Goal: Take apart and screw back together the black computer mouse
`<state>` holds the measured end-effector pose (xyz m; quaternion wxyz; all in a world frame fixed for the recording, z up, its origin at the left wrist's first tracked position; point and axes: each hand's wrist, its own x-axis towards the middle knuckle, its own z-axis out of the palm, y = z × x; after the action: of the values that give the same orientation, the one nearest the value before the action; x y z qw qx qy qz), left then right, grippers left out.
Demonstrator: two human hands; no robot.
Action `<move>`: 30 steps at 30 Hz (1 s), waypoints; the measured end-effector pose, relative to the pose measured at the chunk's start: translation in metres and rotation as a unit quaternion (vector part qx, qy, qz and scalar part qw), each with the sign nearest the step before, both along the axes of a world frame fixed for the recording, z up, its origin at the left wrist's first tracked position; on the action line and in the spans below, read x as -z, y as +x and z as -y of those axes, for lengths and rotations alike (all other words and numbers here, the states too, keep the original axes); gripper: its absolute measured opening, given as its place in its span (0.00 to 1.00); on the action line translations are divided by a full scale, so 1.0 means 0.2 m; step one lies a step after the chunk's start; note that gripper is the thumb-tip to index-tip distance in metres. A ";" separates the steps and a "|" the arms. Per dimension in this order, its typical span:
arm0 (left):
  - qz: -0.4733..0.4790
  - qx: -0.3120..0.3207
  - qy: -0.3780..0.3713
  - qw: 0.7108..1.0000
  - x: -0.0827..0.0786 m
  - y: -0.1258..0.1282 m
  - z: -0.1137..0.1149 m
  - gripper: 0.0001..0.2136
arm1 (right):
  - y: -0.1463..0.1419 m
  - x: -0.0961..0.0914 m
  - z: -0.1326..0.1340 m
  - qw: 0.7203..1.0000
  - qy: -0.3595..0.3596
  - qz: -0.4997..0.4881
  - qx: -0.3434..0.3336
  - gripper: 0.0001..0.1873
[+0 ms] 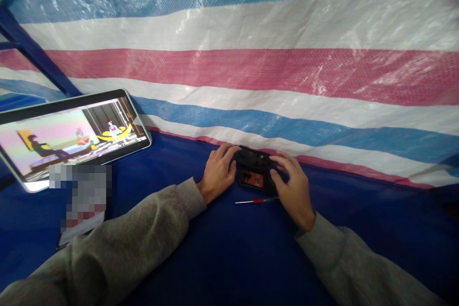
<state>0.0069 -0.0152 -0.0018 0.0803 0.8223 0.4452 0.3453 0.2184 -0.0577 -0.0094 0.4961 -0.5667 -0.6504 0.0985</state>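
A black plastic cover, shaped like the top shell of a computer mouse, lies between my two hands. My left hand has its fingertips on the cover's left end, thumb tucked close by. The fingers of my right hand curl round the right end, partly hiding it. Just on the near side of the cover is a black base with an orange circuit board showing inside; my right thumb hides its right part. Nearer to me lies a screwdriver with a metal shaft and a red collar, its handle end beneath my right hand.
A tablet playing a cartoon leans at the left. In front of it lies a phone-like flat item, mostly blurred out. Striped plastic sheeting rises behind the blue surface. A blue frame bar stands far left.
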 end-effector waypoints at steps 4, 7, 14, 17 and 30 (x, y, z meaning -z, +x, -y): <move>0.018 0.047 -0.019 0.999 0.02 0.00 -0.02 0.19 | 0.00 0.01 -0.01 1.000 -0.013 -0.013 -0.015 0.13; 0.046 0.070 -0.015 0.996 0.03 0.01 -0.02 0.15 | 0.00 0.01 -0.01 1.000 -0.008 -0.007 -0.014 0.12; 0.109 0.091 0.056 0.988 0.01 0.01 -0.01 0.13 | 0.00 -0.02 0.02 0.998 0.041 -0.038 -0.015 0.11; 0.133 0.105 0.080 0.982 0.00 0.00 0.01 0.15 | -0.01 -0.03 0.02 0.997 0.054 -0.059 -0.019 0.13; 0.035 0.083 0.123 0.988 -0.01 -0.02 0.02 0.26 | -0.02 0.03 0.06 0.986 0.023 -0.165 -0.024 0.18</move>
<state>0.0027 -0.0190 -0.0006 0.0227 0.8471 0.3268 0.4184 0.2141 -0.0693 -0.0145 0.6071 -0.5154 -0.5748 0.1881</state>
